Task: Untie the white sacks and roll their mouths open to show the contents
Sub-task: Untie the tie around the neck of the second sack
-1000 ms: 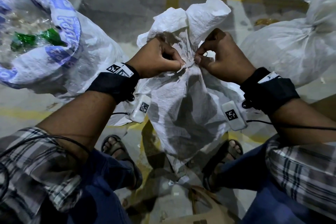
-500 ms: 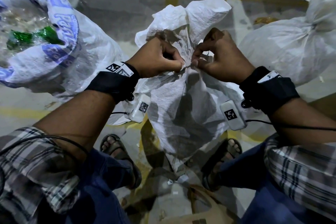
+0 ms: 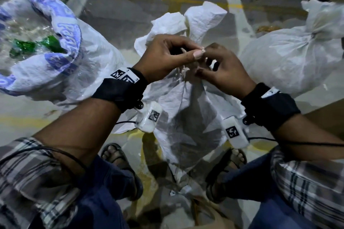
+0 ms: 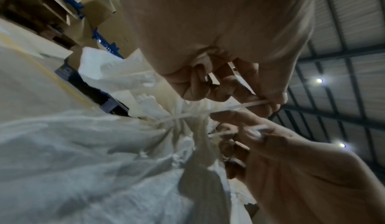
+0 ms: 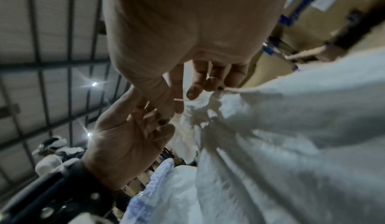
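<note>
We see the white sack [image 3: 186, 109] dead centre between the feet, neck gathered by a thin white tie [image 4: 239, 106], left hand [image 3: 163, 57] pinching one strand, right hand [image 3: 225, 69] fingers curled pinching another, opened sack [image 3: 61, 57] at nine o'clock, tied sack [image 3: 297, 52] at two o'clock

The knot itself was buried behind the left hand [image 3: 163, 57] and right hand [image 3: 223, 72], so couldn't tell how loose it was. The opened sack [image 3: 46, 48] at 10 o'clock got chopped by the frame edge, its contents just a blurry green-and-clear mess.
</note>
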Motion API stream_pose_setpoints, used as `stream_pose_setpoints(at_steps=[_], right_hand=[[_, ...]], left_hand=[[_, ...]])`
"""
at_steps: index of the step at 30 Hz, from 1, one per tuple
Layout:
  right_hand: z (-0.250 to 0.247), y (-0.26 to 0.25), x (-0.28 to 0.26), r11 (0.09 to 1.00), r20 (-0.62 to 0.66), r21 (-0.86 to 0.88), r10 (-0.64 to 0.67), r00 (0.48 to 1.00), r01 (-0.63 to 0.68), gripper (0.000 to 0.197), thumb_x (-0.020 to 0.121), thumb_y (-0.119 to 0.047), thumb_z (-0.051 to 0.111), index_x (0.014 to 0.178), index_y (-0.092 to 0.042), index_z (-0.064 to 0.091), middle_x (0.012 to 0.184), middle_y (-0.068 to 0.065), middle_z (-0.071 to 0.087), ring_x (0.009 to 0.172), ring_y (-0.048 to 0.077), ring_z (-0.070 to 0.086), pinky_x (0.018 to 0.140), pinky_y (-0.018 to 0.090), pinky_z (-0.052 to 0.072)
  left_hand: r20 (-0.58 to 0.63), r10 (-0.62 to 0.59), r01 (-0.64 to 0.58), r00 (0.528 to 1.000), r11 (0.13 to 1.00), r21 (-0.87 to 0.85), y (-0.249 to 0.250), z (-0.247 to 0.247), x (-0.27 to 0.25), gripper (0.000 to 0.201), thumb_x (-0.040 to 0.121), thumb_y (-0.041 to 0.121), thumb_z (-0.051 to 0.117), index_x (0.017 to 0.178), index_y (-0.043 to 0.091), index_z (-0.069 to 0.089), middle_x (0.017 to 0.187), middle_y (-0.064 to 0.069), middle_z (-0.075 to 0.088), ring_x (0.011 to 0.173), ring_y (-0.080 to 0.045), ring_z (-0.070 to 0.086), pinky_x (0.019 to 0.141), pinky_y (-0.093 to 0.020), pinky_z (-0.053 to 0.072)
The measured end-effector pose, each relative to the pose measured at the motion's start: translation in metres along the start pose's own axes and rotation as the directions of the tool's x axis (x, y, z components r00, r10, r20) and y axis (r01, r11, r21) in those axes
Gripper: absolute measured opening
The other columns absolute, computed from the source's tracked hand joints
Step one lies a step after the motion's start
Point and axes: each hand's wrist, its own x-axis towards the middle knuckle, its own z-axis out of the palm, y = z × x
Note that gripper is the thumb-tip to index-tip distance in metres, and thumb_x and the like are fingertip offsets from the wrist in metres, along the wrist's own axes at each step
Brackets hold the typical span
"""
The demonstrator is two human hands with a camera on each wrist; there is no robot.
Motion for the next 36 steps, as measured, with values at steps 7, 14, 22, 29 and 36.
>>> stream_pose_setpoints(at_steps=[7,14,22,29,36], right_hand=[[0.010,-0.007,0.001,0.941,-0.053,0.324,0.117,0.992,-0.094,0.017,0.081,-0.004,0.080,0.097,-0.008,0.076,0.096,0.028,0.065,0.079,0.018,0.052,0.073,0.028,0.041],[-0.006,-0.007,0.005,0.744,-0.193,0.659,0.307,0.932,-0.109,0.014,0.079,-0.003,0.063,0.070,-0.009,0.073,0.073,-0.002,0.071,0.069,0.002,0.062,0.061,0.013,0.043],[-0.041,0.005,0.009,0.658,-0.322,0.751,0.286,0.902,0.059,0.014,0.099,-0.016,0.057,0.087,-0.010,0.061,0.091,0.012,0.065,0.072,0.021,0.054,0.057,0.030,0.036],[-0.030,0.006,0.005,0.827,-0.281,0.561,0.240,0.929,-0.044,0.018,0.099,-0.013,0.063,0.111,-0.001,0.070,0.102,0.017,0.074,0.081,0.026,0.069,0.061,0.037,0.050],[-0.038,0.016,-0.003,0.845,-0.312,0.508,0.362,0.879,-0.168,0.016,0.092,-0.019,0.071,0.093,-0.005,0.078,0.087,0.012,0.074,0.066,0.012,0.062,0.052,0.027,0.045]], left_hand=[[-0.084,0.028,-0.031,0.996,0.999,-0.032,0.001,0.006,0.008,0.019,0.094,0.006,0.068,0.112,0.002,0.071,0.103,-0.015,0.071,0.096,-0.018,0.067,0.085,-0.027,0.053],[0.078,-0.085,0.058,0.993,0.952,0.301,-0.019,-0.012,0.000,0.019,0.096,0.016,0.067,0.113,0.012,0.076,0.104,-0.004,0.077,0.096,-0.019,0.072,0.086,-0.030,0.055],[-0.020,-0.069,0.072,0.997,0.923,0.377,-0.026,-0.015,-0.001,0.012,0.090,0.032,0.075,0.095,0.022,0.079,0.084,0.012,0.077,0.072,0.001,0.066,0.067,-0.014,0.047],[-0.118,-0.021,0.050,0.993,0.967,0.248,-0.010,0.016,0.011,0.014,0.089,0.028,0.077,0.092,0.014,0.079,0.083,0.002,0.077,0.079,-0.015,0.073,0.073,-0.027,0.057],[-0.216,-0.096,0.109,0.972,0.993,0.049,0.006,0.051,0.026,0.010,0.083,0.026,0.082,0.087,0.017,0.079,0.082,-0.005,0.078,0.081,-0.020,0.076,0.084,-0.041,0.062]])
